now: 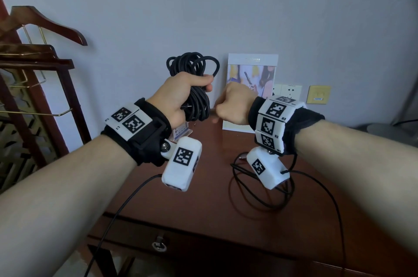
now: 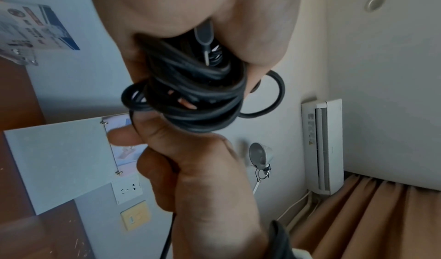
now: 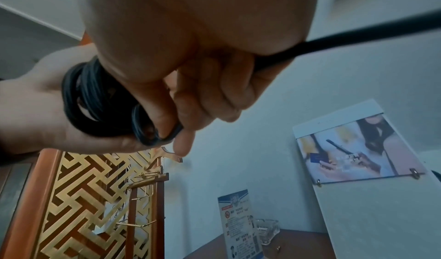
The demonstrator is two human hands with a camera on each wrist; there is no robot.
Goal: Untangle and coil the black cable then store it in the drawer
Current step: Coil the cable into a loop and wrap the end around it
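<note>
Against a pale wall and above a brown desk (image 1: pixel 203 197) with its drawer (image 1: pixel 162 238) closed: black cable (image 1: pixel 194 86) bundled in loops, held upright in the left hand (image 1: pixel 178 95), fingers curled tight round the bundle's middle so that loops stand out above and below the fist. Just beside it, right hand (image 1: pixel 233 107) closed on one strand (image 3: pixel 334 42) running off the bundle, thumb and fingertips (image 3: pixel 183 146) pinching at the lower loops. Best done, by the look of it, with the left fist firm while the strand is wound snugly round the waist.
</note>
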